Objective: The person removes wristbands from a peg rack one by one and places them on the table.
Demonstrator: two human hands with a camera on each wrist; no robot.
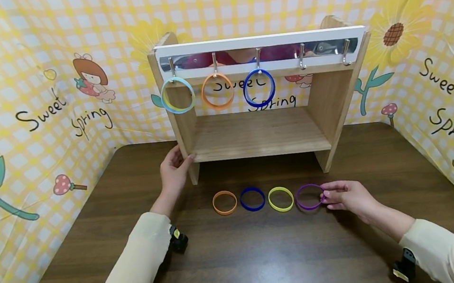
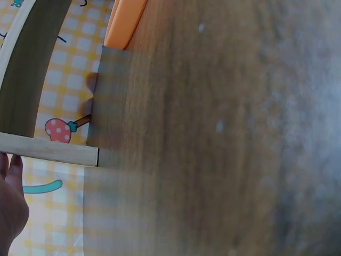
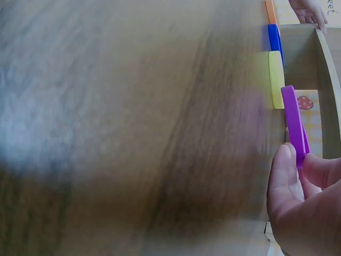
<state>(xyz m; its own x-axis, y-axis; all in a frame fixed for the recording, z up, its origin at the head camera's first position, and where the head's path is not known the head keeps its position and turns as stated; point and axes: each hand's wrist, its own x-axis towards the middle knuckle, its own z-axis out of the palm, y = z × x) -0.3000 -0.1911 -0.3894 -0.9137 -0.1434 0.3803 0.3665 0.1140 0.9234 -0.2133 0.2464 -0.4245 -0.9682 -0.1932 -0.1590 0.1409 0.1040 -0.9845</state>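
Observation:
My right hand (image 1: 353, 199) pinches the right edge of a purple silicone wristband (image 3: 292, 117) between thumb and fingertips, low over the table. Left of it on the table lie a yellow wristband (image 1: 282, 210), a dark blue wristband (image 1: 254, 209) and an orange wristband (image 1: 226, 214), in a row. My left hand (image 1: 174, 171) holds the left side panel of a wooden rack (image 1: 256, 133), the thumb at the front of its shelf. From the rack's hooks hang a light blue band (image 1: 180, 112) with yellow inside it, an orange band (image 1: 219, 108) and a dark blue band (image 1: 262, 105).
Two hooks at the right, one of them a metal hook (image 1: 302, 57), carry no band. The rack stands at the back of the brown wooden table (image 1: 247, 263). A yellow checked cloth (image 1: 44, 31) encloses the back and sides.

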